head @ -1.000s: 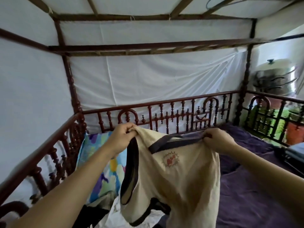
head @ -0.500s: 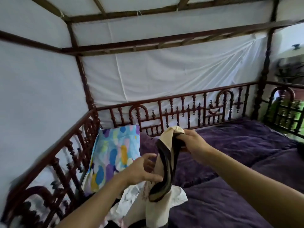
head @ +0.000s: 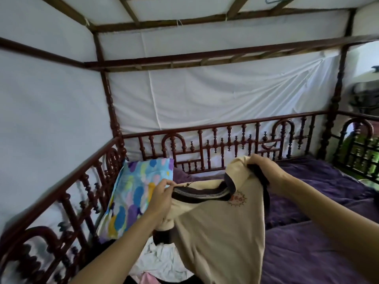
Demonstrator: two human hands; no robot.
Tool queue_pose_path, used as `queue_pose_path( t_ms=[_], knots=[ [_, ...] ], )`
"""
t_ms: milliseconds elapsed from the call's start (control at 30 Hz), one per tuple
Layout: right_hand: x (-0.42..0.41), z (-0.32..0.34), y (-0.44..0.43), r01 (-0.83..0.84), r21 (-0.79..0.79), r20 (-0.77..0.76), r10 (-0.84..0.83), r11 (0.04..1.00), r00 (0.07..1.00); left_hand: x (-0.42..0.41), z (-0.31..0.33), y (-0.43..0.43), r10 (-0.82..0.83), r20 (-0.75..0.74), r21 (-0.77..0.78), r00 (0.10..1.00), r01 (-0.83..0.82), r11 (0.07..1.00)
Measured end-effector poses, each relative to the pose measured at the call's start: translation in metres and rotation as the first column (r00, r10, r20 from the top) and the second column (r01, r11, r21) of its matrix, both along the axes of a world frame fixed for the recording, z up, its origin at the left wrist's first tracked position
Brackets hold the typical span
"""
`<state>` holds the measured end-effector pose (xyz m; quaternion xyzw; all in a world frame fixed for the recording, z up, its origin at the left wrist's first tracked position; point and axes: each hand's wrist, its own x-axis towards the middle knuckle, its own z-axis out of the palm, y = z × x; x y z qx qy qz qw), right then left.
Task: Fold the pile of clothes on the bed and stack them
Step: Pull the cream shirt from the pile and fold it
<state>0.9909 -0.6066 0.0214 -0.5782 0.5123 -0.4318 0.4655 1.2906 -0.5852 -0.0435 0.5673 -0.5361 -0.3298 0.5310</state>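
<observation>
A cream sleeveless top with dark trim and a small red chest print hangs in the air over the bed. My left hand pinches its dark-edged opening at the left. My right hand grips the upper right part of the top, higher up. Below the top lies a pile of clothes, with white, pink and dark pieces showing; most of the pile is hidden by the top and my arms.
A purple blanket covers the bed to the right. A colourful patterned pillow leans in the left corner. Dark red wooden railings run along the back, left and right sides. White fabric lines the frame.
The top was bunched narrow half a second ago. My left hand has taken the dark-trimmed edge and pulled it left, and the top now hangs spread between both hands.
</observation>
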Motion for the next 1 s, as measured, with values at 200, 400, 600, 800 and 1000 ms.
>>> queue_pose_path(
  t_ms=[200,400,600,800,1000],
  knots=[
    [-0.046,-0.006,0.002,0.078,-0.304,-0.381,-0.196,0.949,0.903,-0.02,0.048,0.001,-0.235,0.711,-0.037,0.663,0.369,0.929],
    [-0.073,-0.003,0.008,0.13,-0.411,-0.114,-0.193,0.902,0.975,-0.022,0.062,-0.013,-0.027,0.718,-0.185,0.696,0.228,0.956],
    [-0.049,-0.012,0.012,0.028,-0.255,-0.222,-0.086,0.967,0.971,-0.022,0.082,-0.024,-0.107,0.482,-0.073,0.87,0.161,0.984],
    [-0.047,-0.003,0.036,-0.199,-0.158,-0.3,0.144,0.967,0.943,-0.018,0.094,-0.037,-0.252,0.682,0.082,0.687,0.271,0.959],
    [-0.05,-0.004,0.033,-0.152,-0.193,-0.29,0.092,0.969,0.953,-0.022,0.122,-0.096,-0.104,0.779,-0.107,0.618,0.294,0.95]
  ],
)
